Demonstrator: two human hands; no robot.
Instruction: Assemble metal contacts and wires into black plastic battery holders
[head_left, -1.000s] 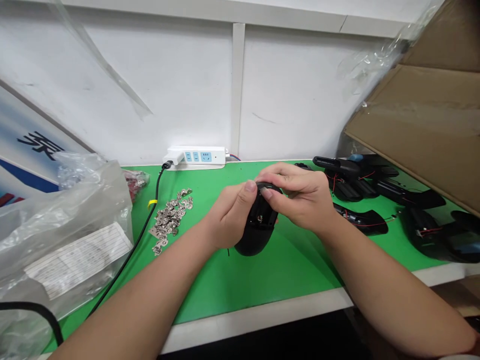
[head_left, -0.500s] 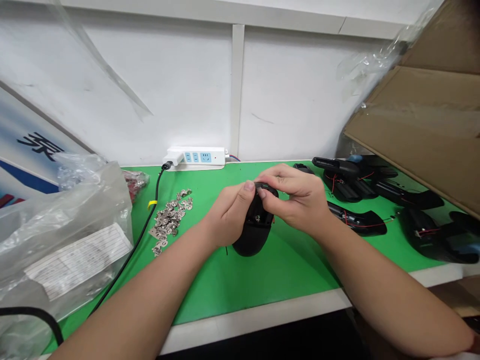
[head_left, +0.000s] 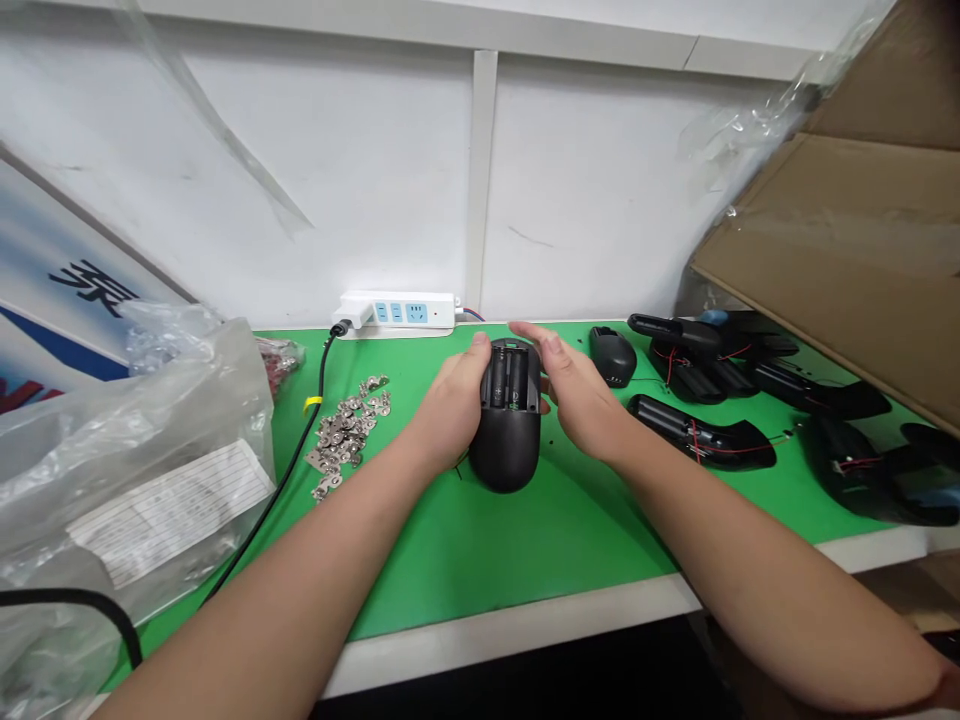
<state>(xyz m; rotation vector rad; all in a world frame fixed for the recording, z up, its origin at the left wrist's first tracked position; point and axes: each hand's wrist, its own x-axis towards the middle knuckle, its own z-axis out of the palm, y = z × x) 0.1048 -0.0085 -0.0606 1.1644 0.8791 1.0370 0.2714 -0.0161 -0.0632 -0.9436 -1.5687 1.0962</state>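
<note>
A black rounded plastic housing (head_left: 505, 450) is held above the green table, its uncovered battery compartment facing me and its smooth rounded end toward me. My left hand (head_left: 454, 405) grips its left side, thumb along the upper edge and the other fingers mostly hidden beneath. Along the right side, my right hand (head_left: 581, 390) is open with fingers stretched out; whether it touches the housing I cannot tell. Two long slots with springs or contacts appear inside the compartment, too small to make out well. Left of my left hand lies a pile of small metal contact plates (head_left: 349, 432).
Several black housings with red wires (head_left: 701, 435) lie at the right, under a cardboard box (head_left: 847, 230). Another black housing (head_left: 613, 357) sits behind my right hand. A power strip (head_left: 409, 310) stands at the wall, its black cable (head_left: 291, 465) running past a plastic bag (head_left: 165, 480).
My right hand has opened from a pinch at the housing's far end and moved back to its right side. The housing has turned, showing its battery compartment more fully; my left hand still holds it.
</note>
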